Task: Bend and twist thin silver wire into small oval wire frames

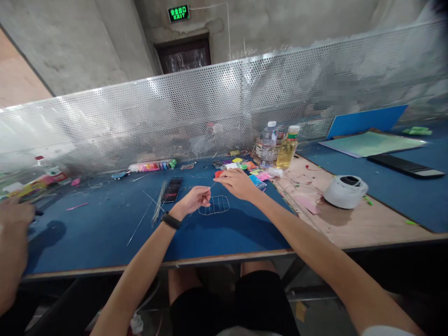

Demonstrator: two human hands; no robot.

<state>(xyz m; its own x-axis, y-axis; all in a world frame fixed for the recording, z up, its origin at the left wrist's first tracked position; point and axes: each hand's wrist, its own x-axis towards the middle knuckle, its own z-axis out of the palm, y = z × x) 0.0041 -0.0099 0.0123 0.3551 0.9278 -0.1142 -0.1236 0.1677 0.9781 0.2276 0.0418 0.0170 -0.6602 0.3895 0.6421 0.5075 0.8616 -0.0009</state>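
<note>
My left hand [195,200], with a dark band on the wrist, is pinched on one end of a short thin wire [213,185]. My right hand [238,183] pinches its other end, a little farther from me and to the right. Both hands are raised over the blue table top [231,238]. Below them lies a wire frame [214,213], rounded and crossed by several thin wires; my left fingers partly cover its left side. Several straight wires [140,223] lie left of my left hand, beside a dark phone [173,190].
Behind my hands are small colourful packets [250,165], a clear bottle [269,144] and a bottle of yellow liquid [287,148]. A white round container [345,191] stands right. Another person's hand [16,214] is at far left. A perforated metal screen [196,112] borders the table's back.
</note>
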